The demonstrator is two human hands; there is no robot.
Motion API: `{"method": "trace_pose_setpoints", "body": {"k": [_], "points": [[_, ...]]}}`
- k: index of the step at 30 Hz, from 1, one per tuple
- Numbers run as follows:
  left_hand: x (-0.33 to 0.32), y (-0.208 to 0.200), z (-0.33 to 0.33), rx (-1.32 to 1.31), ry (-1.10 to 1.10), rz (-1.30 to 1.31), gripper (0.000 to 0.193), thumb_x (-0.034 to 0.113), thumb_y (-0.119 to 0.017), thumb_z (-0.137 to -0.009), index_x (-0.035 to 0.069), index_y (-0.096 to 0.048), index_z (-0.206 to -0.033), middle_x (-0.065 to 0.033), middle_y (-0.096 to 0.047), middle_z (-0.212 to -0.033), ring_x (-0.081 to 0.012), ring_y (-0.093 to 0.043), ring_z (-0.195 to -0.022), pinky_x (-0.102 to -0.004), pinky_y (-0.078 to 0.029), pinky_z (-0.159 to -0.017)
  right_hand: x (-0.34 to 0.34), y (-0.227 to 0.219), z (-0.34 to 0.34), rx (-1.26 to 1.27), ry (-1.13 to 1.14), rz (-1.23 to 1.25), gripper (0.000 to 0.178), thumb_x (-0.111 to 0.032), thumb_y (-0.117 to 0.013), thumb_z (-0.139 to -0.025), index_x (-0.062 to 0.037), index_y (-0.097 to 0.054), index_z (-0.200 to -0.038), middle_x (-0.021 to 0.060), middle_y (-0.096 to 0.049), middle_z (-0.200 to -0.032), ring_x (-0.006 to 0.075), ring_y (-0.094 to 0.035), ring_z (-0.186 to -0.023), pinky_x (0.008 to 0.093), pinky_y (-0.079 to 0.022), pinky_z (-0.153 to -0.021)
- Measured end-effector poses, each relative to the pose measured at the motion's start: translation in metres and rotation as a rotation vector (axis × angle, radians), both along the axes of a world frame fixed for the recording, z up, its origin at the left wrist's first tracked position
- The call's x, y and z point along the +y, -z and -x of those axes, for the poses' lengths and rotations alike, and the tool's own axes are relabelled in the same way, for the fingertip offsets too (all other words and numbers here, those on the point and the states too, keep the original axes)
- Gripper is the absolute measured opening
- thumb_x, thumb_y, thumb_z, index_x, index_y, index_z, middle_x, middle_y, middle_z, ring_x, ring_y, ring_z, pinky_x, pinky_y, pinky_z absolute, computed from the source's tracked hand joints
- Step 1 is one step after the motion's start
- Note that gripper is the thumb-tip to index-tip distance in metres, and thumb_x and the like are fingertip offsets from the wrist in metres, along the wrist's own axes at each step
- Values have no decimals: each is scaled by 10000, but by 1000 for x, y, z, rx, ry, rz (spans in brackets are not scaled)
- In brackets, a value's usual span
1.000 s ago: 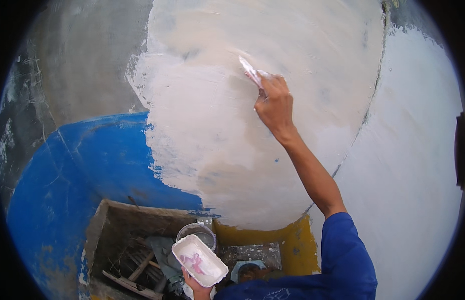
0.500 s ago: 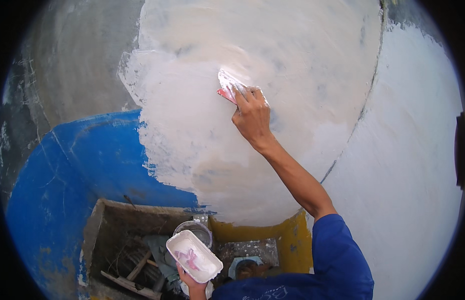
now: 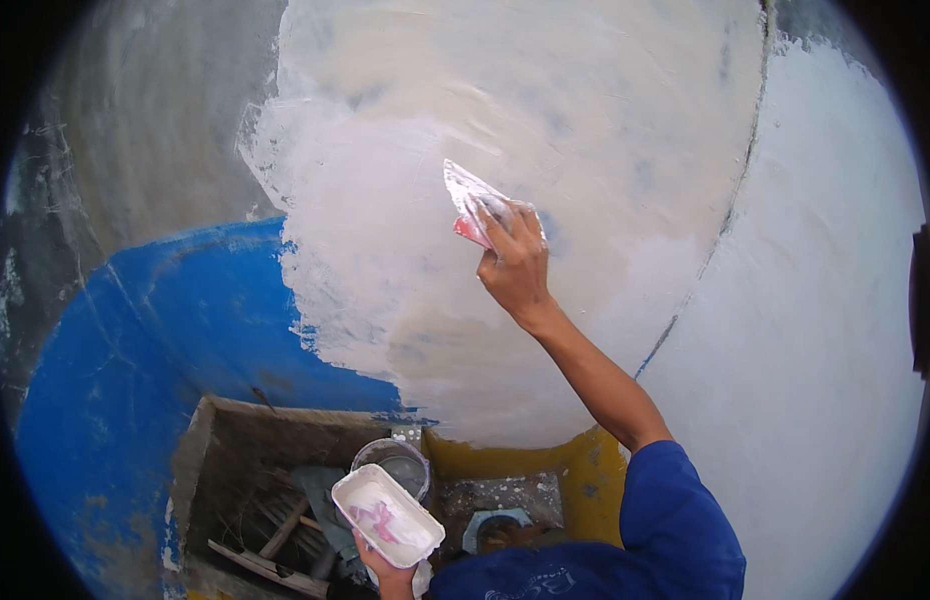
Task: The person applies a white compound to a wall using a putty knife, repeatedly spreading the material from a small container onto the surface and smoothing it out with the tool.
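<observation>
My right hand (image 3: pixel 517 262) grips a putty knife (image 3: pixel 467 190) smeared with white paste, a red part showing at its lower left. The blade lies at the wall (image 3: pixel 585 120), which bears an uneven off-white coat; whether its whole edge touches cannot be told. Low in the view, my left hand (image 3: pixel 388 574) is closed round the lower side of a white rectangular tub (image 3: pixel 425 532). White filler with a pinkish streak (image 3: pixel 377 520) lies inside the tub, which is tilted.
Blue paint (image 3: pixel 185 310) covers the wall at lower left, with bare grey plaster (image 3: pixel 175 130) above it. A crack (image 3: pixel 730 215) divides the coated surfaces at right. Below, a bucket (image 3: pixel 421 466) stands near a concrete trough (image 3: pixel 197 440) holding wood pieces (image 3: pixel 270 572). A yellow wall part (image 3: pixel 593 480) lies beyond.
My right hand and the putty knife have moved slightly down and to the right across the coated wall. The tub in my left hand stays nearly in place.
</observation>
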State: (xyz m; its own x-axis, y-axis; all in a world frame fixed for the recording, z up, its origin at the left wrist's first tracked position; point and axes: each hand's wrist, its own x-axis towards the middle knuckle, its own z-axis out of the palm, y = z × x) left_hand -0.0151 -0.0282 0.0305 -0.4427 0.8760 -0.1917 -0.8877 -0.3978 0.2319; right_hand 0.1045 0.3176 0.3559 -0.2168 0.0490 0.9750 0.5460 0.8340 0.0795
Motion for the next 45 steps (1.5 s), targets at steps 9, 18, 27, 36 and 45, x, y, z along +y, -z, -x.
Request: {"method": "trace_pose_setpoints", "body": {"k": [9, 18, 27, 36, 45], "points": [[-6, 1, -2, 19, 2, 16, 632, 567, -401, -942, 222, -392, -1470, -80, -460, -1441, -351, -476, -1281, -609, -387, -1039, 58, -88, -119, 228, 492, -154, 483, 65, -599, -677, -39, -664, -1144, 97, -651, -1075, 310, -602, -973, 413, -529, -797], [-3, 0, 0, 31, 69, 32, 594, 550, -387, -957, 234, -408, -1458, -61, -478, -1426, -342, -474, -1284, -603, -376, -1051, 3, 1, 28, -84, 161, -11, 508, 46, -627, -646, -45, -672, -1144, 113, -650, -1081, 314, -610, -980, 401, -537, -807], [-9, 1, -2, 37, 62, 13, 624, 546, -402, -953, 193, -395, -1468, -80, -478, -1434, -362, -477, -1284, -594, -364, -1068, 23, -53, -1, 152, 271, -134, 510, 56, -624, -674, -36, -657, -1175, 107, -616, -1127, 282, -593, -989, 440, -473, -849], [-8, -22, -9, 21, 40, 21, 592, 534, -413, -947, 196, -435, -1432, -76, -512, -1383, -353, -505, -1244, -607, -400, -1025, -19, -18, 54, -78, -168, 77, 500, 68, -596, -667, -35, -654, -1153, 122, -594, -1132, 331, -551, -1089, 471, -481, -908], [-23, 15, -3, 19, -10, -20, 671, 569, -398, -946, 181, -368, -1492, -98, -433, -1485, -383, -438, -1327, -610, -334, -1091, 39, -83, -82, 354, 361, -48, 539, 108, -566, -708, -36, -630, -1224, 101, -627, -1130, 337, -559, -1008, 432, -490, -832]]}}
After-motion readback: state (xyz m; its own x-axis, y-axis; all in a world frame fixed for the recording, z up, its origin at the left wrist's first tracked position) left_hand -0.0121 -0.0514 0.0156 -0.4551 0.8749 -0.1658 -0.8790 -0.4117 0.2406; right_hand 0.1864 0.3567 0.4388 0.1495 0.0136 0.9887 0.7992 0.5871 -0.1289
